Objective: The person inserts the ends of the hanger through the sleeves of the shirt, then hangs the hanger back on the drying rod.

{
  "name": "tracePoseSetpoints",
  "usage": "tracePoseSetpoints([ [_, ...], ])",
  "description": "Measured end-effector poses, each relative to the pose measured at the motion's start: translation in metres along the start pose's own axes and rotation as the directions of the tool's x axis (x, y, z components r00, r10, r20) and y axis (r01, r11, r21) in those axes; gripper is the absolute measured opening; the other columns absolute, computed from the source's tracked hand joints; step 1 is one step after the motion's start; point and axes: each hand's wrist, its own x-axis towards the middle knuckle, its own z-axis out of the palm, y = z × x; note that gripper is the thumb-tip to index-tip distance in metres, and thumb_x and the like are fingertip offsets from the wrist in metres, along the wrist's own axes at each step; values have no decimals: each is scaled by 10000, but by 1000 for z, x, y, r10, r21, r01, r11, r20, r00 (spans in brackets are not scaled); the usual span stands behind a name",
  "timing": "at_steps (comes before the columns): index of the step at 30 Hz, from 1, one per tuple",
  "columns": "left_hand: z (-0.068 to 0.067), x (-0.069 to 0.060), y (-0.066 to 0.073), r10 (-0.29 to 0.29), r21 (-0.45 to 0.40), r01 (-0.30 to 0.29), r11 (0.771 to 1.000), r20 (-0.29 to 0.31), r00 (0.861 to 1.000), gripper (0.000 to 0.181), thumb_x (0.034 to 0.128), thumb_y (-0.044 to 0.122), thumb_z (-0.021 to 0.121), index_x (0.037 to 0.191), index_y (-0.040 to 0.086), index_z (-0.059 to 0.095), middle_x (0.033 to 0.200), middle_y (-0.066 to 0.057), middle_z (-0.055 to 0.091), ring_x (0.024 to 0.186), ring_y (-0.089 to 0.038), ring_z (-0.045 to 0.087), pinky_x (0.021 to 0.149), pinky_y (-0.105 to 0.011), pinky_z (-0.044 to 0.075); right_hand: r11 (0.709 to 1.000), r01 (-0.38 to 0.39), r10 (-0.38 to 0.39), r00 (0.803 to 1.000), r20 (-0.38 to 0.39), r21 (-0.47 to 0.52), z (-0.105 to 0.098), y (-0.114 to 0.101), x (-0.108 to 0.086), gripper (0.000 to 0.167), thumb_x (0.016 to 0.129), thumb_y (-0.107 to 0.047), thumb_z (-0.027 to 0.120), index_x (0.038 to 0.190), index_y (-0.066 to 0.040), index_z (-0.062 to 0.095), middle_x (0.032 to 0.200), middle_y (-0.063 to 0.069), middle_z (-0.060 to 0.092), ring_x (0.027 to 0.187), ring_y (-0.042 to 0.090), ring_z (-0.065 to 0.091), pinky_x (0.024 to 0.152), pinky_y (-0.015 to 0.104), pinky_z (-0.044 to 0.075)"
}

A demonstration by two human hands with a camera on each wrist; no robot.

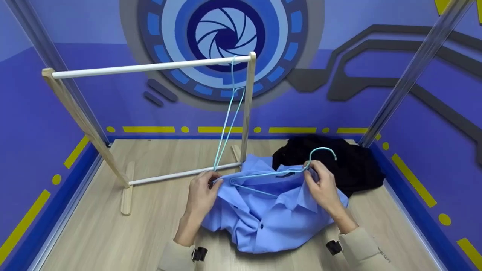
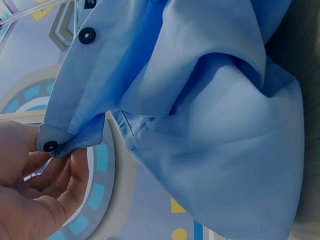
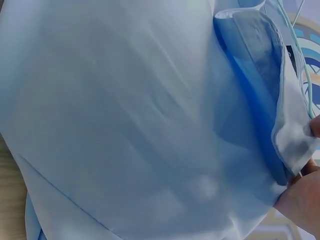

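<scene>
Going by the rack [image 1: 150, 67], we've got the shirt [image 1: 286, 226] bunched on the table [image 1: 162, 226] in front of it and off past its R post [image 1: 247, 113], prob. b/c that leaves both hands room clear of the bars; our L hand [image 1: 205, 190], the one nearer the rack, has thumb + fingers pinching the edge of the collar [image 1: 231, 194] by a button [image 2: 50, 146], prob. to hold the neck opening [image 1: 271, 184] wide, and our R hand [image 1: 322, 186], farther from the rack, pinches the hanger [image 1: 263, 174] just below its hook [image 1: 322, 148], seemingly w/ a bit of collar in the same grip, though its wrist view cuts the hand off, so we can't tell how the other fingers lie; the hanger has one end in the neck opening, pointing rackward, w/ the hook sticking up on the side away from the rack, which we'd guess keeps it free of cloth; a 2nd hanger [image 1: 226, 124] hangs from the rack's top bar [image 1: 113, 70] by the R post, nearly edge-on, and the black cloth [image 1: 357, 165] lies heaped well R of the rack, prob. so it's out of the way
</scene>
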Motion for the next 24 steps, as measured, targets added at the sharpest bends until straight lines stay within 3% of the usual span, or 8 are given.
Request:
tracePoseSetpoints([
  [8, -1, -1, 0, 28, -26, -28, 999, -15, 1000, 54, 891, 38, 788, 934, 51, 759, 869, -14, 689, 744, -165, 624, 667, -332, 518, 1000, -6, 5, 1000, -25, -28, 4, 29, -5, 175, 885, 147, 618, 959, 4, 687, 967, 71, 667, 905, 196, 612, 863, 204, 445],
  [16, 1, 0, -1, 50, -33, -50, 998, -28, 998, 49, 905, 51, 779, 948, 41, 759, 859, -9, 672, 730, -152, 608, 647, -313, 502, 999, 37, -38, 999, -32, -34, 4, 35, -7, 166, 873, 101, 639, 968, -21, 702, 957, 64, 667, 869, 224, 612, 830, 212, 445],
  [24, 0, 2, 2, 31, -27, -33, 999, -45, 998, 44, 921, 60, 771, 956, 37, 757, 869, -11, 669, 731, -137, 600, 636, -291, 495, 997, 68, -67, 998, 22, -32, 2, 37, -6, 171, 892, 109, 643, 979, -31, 689, 982, 63, 673, 877, 220, 602, 813, 217, 448],
])
